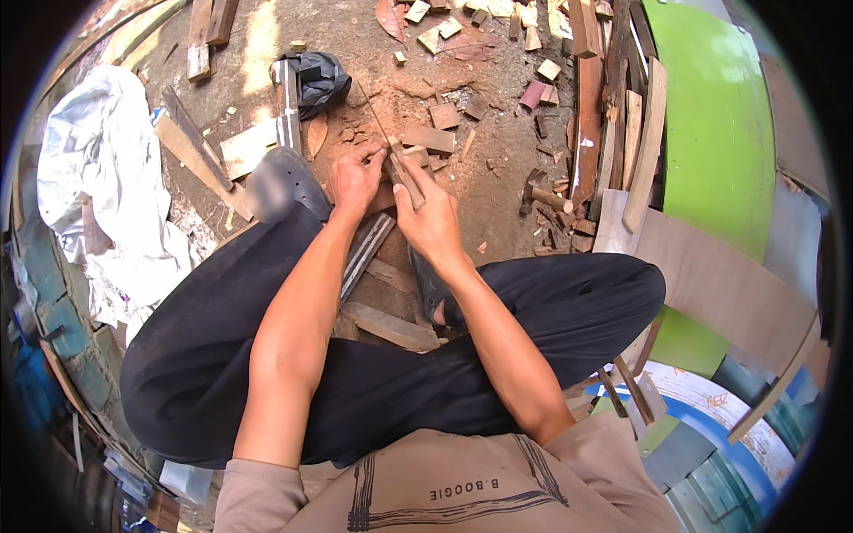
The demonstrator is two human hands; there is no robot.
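My right hand (429,213) is closed around the handle of a wooden-handled tool with a long, thin blade (373,112). The blade points away from me and slightly left; it looks like a saw seen edge-on, though I cannot be sure. Close beside it, my left hand (357,180) is closed with thumb and fingertips pinched together near the base of the blade. What those fingers grip is too small to tell. Under my hands a brown wood piece (382,201) shows in part. Reddish sawdust (388,89) and small wood blocks (430,139) lie just beyond.
A hammer (544,195) lies on the ground to the right, beside stacked planks (590,115) and a green panel (715,115). A black bag (322,82) and a white cloth (102,160) are at the left. A wood offcut (391,325) lies between my legs.
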